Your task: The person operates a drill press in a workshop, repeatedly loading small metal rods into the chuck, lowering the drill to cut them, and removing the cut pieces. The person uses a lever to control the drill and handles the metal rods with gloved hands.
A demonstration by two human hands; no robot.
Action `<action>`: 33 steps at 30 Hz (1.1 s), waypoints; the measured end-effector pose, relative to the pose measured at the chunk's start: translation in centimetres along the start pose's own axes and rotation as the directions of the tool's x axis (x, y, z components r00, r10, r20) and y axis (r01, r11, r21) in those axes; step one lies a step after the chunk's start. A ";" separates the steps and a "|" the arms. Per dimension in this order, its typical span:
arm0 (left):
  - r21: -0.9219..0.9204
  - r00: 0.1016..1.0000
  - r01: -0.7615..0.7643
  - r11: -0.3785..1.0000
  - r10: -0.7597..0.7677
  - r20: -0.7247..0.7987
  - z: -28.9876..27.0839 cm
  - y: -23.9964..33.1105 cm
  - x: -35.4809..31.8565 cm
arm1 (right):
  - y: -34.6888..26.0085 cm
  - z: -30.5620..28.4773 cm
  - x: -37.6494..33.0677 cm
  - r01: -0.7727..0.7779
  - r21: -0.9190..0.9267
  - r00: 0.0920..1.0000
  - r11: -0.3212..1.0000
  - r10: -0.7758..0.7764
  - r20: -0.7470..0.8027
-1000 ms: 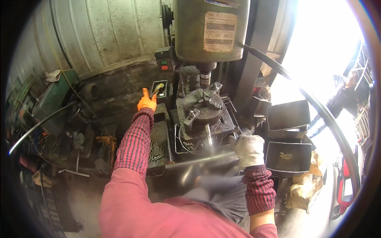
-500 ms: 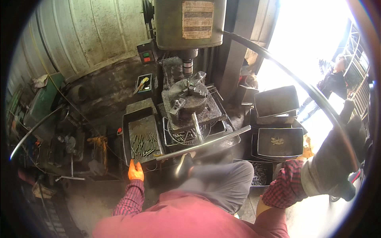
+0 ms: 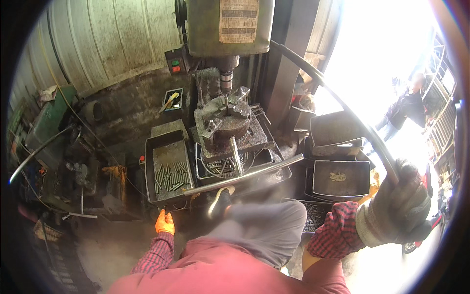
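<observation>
My right hand [image 3: 396, 208], in a grey glove, is closed round the end of a long dark lever [image 3: 342, 95] that runs from the drill press head [image 3: 230, 27]. My left hand [image 3: 165, 223], in an orange glove, is just in front of a metal tray [image 3: 149, 169] of short metal pins [image 3: 170, 177]. Its fingers are pinched together; what they hold, if anything, is too small to make out. Under the drill chuck [image 3: 226, 80] stands a round clamping fixture [image 3: 225, 120] on the machine table, with a handle bar [image 3: 236, 156] toward me.
A long shiny bar [image 3: 249, 174] crosses before the trays. More pins lie in a tray [image 3: 223, 166] below the fixture and a bin [image 3: 313, 215] by my knee. Stacked trays [image 3: 341, 164] stand at right. Another person [image 3: 409, 105] is outside.
My right hand and the lever's end have moved left and upward in view. My left hand has drawn back slightly from the tray's front edge. The whole view has shifted a little.
</observation>
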State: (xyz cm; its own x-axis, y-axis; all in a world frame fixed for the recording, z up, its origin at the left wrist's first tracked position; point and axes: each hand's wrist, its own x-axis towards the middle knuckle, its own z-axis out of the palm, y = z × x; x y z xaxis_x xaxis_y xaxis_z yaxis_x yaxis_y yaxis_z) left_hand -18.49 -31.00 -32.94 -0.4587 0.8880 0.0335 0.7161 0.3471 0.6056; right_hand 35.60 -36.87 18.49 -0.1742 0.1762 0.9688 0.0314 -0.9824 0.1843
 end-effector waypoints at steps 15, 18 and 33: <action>0.172 0.989 0.148 0.974 -0.147 -0.018 -0.2 -4.6 -4.4 | -0.6 -1.7 -1.3 -0.013 0.106 0.998 0.994 0.006 0.061; 0.211 0.963 0.262 0.942 -0.270 0.014 -0.5 -6.8 -4.8 | -0.7 -2.0 -1.4 -0.015 0.104 0.998 0.994 0.008 0.066; 0.286 0.931 0.331 0.899 -0.361 0.057 -0.7 -7.8 -5.2 | -1.7 -2.1 -4.4 -0.035 0.002 0.998 0.999 0.035 -0.058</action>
State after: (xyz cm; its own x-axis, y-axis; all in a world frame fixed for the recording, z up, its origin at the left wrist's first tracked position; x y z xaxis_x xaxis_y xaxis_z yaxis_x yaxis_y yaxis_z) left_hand -22.02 -38.57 -37.32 -0.6556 0.7184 -0.2326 0.6423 0.6925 0.3285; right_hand 34.27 -36.14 13.62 -0.2303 0.1374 0.9634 0.0395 -0.9878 0.1504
